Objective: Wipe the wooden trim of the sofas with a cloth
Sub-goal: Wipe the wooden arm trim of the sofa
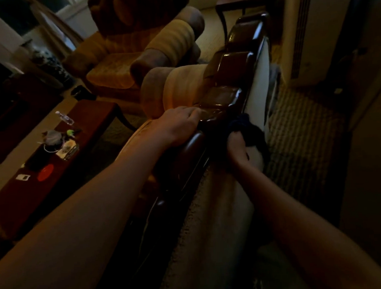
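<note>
Showing: a dim living room seen from above, with two bare forearms reaching from the bottom of the frame toward the centre.
Wooden trim: one glossy dark band, the wooden trim [229, 74], runs along the top of a sofa back from lower centre to upper right, carved in rounded blocks.
Left hand: the left hand [179, 124] lies palm down on the trim at centre frame, fingers fairly straight and spread over the wood, grasping nothing.
Right hand: the right hand [237, 144], just right of centre, has its fingers curled round the cloth.
Cloth: one dark blue cloth [249, 129], bunched against the outer side of the trim, just beside the left hand; part of it hangs below the right hand.
Sofas: two in view, the one being wiped and one armchair [133, 55] in the upper centre.
Table: one dark low table [97, 112] at left, carrying one clear bottle [65, 118] and a small cluster of clutter, too dim to count.
Floor: patterned carpet [301, 132] at right.
</note>
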